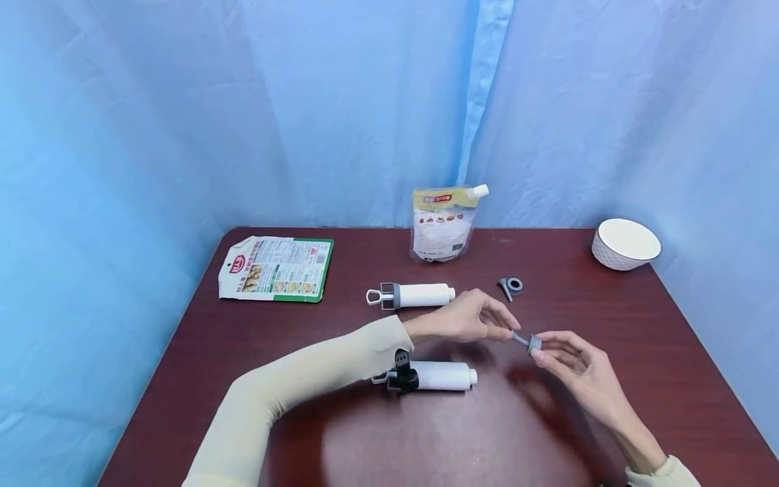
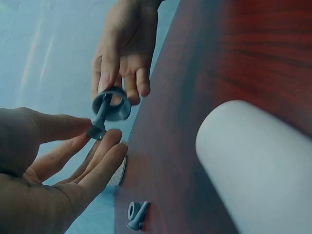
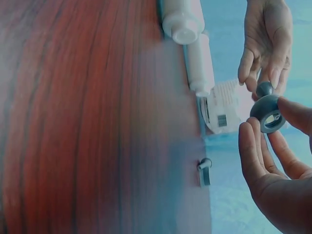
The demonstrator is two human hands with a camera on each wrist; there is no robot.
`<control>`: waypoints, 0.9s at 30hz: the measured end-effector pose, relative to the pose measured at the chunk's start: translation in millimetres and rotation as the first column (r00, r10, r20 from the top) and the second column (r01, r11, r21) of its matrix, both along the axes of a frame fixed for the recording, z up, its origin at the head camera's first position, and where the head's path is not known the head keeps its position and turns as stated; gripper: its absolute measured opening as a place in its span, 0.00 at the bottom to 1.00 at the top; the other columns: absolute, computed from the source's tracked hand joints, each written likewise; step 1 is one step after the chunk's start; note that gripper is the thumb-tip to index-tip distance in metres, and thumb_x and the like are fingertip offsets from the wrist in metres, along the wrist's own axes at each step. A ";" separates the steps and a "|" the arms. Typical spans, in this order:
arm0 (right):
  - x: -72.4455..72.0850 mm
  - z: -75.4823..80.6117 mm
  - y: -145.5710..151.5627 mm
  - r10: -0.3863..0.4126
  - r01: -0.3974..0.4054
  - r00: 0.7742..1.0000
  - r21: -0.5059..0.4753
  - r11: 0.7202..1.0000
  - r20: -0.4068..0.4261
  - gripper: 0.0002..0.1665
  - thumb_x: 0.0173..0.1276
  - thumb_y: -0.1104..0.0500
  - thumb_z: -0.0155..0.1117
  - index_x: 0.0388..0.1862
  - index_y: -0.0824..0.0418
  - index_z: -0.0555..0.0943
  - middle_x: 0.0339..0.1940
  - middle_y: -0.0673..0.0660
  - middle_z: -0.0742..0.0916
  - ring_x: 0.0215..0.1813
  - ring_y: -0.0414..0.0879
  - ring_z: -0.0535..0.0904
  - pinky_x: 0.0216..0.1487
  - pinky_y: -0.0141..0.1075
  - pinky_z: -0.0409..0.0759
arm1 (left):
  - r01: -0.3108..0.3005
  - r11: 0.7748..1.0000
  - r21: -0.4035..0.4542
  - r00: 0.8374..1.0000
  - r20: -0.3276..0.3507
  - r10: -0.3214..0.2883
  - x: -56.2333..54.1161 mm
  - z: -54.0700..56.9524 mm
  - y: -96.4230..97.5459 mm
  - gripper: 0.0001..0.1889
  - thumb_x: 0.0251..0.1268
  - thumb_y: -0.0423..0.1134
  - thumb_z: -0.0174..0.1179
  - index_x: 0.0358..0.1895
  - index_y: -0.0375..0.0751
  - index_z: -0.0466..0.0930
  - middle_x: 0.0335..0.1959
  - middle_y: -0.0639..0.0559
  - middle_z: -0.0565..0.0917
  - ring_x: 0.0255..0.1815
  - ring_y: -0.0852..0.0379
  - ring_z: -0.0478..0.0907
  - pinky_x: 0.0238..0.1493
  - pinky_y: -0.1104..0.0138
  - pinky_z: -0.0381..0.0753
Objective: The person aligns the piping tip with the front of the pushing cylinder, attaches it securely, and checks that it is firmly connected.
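Note:
Above the table, my left hand (image 1: 468, 316) pinches a small grey nozzle (image 2: 101, 117) between thumb and fingertips. My right hand (image 1: 581, 368) grips a grey ring cap (image 1: 535, 343) by its rim, its opening visible in the right wrist view. Nozzle and ring cap meet or overlap; whether they are joined I cannot tell. Beneath my left forearm lies a white piping syringe (image 1: 444, 376), its handle end partly covered by the sleeve and wrist camera. Another white syringe (image 1: 424, 295) with a grey collar and loop handle lies farther back.
A second grey ring with nozzle (image 1: 511, 285) lies beyond my hands. At the back stand a spouted pouch (image 1: 442, 226) with a white cap and, to the right, a white bowl (image 1: 625, 243). A flat green-and-white packet (image 1: 276, 268) lies at the left on the dark red table (image 1: 389, 439).

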State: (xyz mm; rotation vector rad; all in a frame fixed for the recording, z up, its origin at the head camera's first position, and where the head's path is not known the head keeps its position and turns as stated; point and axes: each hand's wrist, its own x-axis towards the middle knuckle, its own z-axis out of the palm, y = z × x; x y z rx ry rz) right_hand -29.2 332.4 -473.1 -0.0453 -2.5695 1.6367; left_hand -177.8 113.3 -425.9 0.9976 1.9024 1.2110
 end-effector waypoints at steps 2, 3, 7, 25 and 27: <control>-2.4 0.9 -4.0 0.008 -0.008 1.000 -0.025 1.000 -0.004 0.19 0.74 0.64 0.68 0.61 0.66 0.79 0.46 0.44 0.90 0.48 0.42 0.90 0.48 0.29 0.86 | -0.009 1.000 -0.004 1.000 -0.025 0.008 3.3 -0.8 -2.2 0.11 0.69 0.35 0.70 0.52 0.40 0.90 0.40 0.49 0.93 0.40 0.59 0.91 0.42 0.75 0.86; -3.4 1.4 -6.3 0.012 -0.012 1.000 -0.039 0.999 -0.008 0.19 0.74 0.64 0.68 0.61 0.67 0.79 0.46 0.45 0.90 0.48 0.41 0.90 0.47 0.30 0.87 | -0.014 1.000 -0.001 0.999 -0.034 0.013 5.0 -1.5 -3.4 0.11 0.68 0.35 0.70 0.52 0.40 0.90 0.41 0.49 0.93 0.40 0.60 0.91 0.41 0.76 0.85; -6.1 4.1 -15.0 0.022 -0.024 0.999 -0.079 0.997 -0.024 0.19 0.73 0.67 0.68 0.60 0.68 0.78 0.47 0.46 0.90 0.49 0.37 0.89 0.48 0.29 0.86 | -0.053 0.998 0.027 0.998 -0.024 0.054 11.7 -6.5 -7.3 0.12 0.67 0.36 0.71 0.52 0.41 0.89 0.41 0.51 0.93 0.36 0.71 0.88 0.41 0.77 0.84; -16.8 4.3 -33.3 0.083 -0.086 0.996 -0.091 0.992 -0.039 0.20 0.72 0.65 0.69 0.62 0.65 0.80 0.51 0.46 0.91 0.52 0.35 0.89 0.50 0.28 0.86 | -0.215 0.969 0.121 0.969 0.153 0.196 21.3 -18.5 -24.5 0.12 0.59 0.34 0.77 0.46 0.37 0.91 0.41 0.46 0.94 0.37 0.69 0.89 0.43 0.74 0.86; -17.3 3.9 -34.6 0.087 -0.090 0.995 -0.086 0.992 -0.045 0.20 0.72 0.66 0.70 0.61 0.65 0.81 0.51 0.45 0.91 0.52 0.34 0.89 0.50 0.28 0.86 | -0.219 0.967 0.130 0.967 0.160 0.198 21.3 -20.4 -26.6 0.12 0.59 0.34 0.77 0.46 0.37 0.91 0.41 0.45 0.94 0.37 0.69 0.89 0.44 0.74 0.86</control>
